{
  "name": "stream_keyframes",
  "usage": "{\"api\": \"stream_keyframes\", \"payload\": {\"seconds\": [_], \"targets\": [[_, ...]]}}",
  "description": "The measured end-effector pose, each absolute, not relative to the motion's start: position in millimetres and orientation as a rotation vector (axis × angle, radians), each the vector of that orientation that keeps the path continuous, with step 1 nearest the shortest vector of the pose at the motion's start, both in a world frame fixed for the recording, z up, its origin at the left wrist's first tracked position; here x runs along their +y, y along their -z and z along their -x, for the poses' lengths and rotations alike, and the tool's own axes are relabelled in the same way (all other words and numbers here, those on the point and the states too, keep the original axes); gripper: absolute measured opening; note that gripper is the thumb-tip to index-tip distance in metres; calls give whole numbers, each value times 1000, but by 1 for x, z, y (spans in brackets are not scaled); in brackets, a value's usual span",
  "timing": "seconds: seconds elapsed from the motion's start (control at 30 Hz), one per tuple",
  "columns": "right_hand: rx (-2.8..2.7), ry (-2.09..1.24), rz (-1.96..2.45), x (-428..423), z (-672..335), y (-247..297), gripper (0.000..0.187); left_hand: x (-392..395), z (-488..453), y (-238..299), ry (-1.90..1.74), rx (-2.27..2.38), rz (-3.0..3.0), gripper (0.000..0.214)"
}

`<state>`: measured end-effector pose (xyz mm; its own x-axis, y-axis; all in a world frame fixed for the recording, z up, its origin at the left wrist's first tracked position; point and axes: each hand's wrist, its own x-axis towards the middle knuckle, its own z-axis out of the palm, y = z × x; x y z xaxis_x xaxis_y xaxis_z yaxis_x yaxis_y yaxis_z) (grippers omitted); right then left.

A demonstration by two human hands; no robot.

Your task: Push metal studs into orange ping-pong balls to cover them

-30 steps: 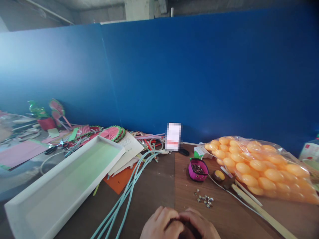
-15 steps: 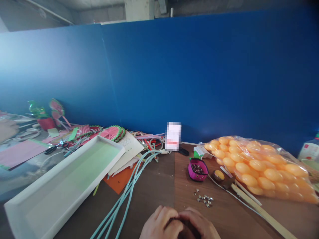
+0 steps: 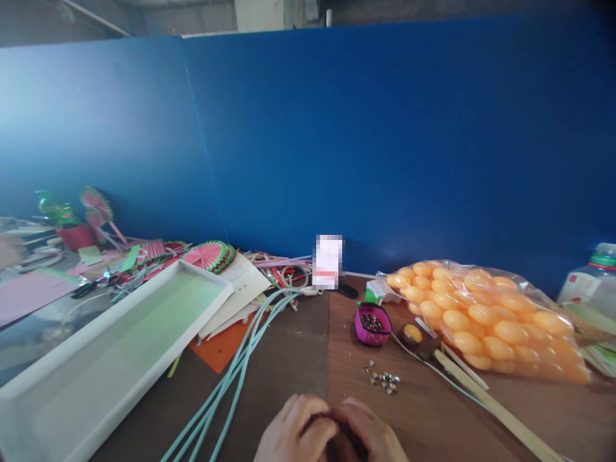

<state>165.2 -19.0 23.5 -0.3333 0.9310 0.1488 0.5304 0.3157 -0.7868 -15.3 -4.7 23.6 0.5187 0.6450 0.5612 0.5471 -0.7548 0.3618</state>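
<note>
At the bottom edge, my left hand (image 3: 294, 431) and my right hand (image 3: 371, 431) are close together with their fingers curled inward and the fingertips nearly meeting. Whatever is between them is hidden by the fingers and the frame edge. Just beyond my right hand lies a loose cluster of small shiny metal pieces (image 3: 387, 382) on the brown wood-grain table (image 3: 433, 417). Behind these stands a small magenta box (image 3: 380, 328) with a black rim, with many tiny dark metallic bits inside. Pale blue cords (image 3: 243, 346) run along the table to the left of my hands.
On the left lies a long white tray (image 3: 38, 431) beside paper sheets, scissors (image 3: 99, 282) and pink-green paper fans (image 3: 206, 255). To the right are a wooden stick (image 3: 491, 404), a clear bag of orange balls (image 3: 510, 332) and a bottle (image 3: 590, 279). A blue partition (image 3: 366, 141) stands behind.
The view has turned slightly right, so everything sits a little further left in the picture. My hands stay together in much the same pose.
</note>
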Motion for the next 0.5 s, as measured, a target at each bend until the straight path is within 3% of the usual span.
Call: {"api": "stream_keyframes", "payload": {"seconds": [0.13,0.5], "targets": [[-1988,-741,1250,-24,-160,-26,17,-7,20,-37,-1041,1070,-2549,41],[-1952,-657,1261,-25,-158,-18,24,-6,20,-39,-1064,1186,-2524,35]]}}
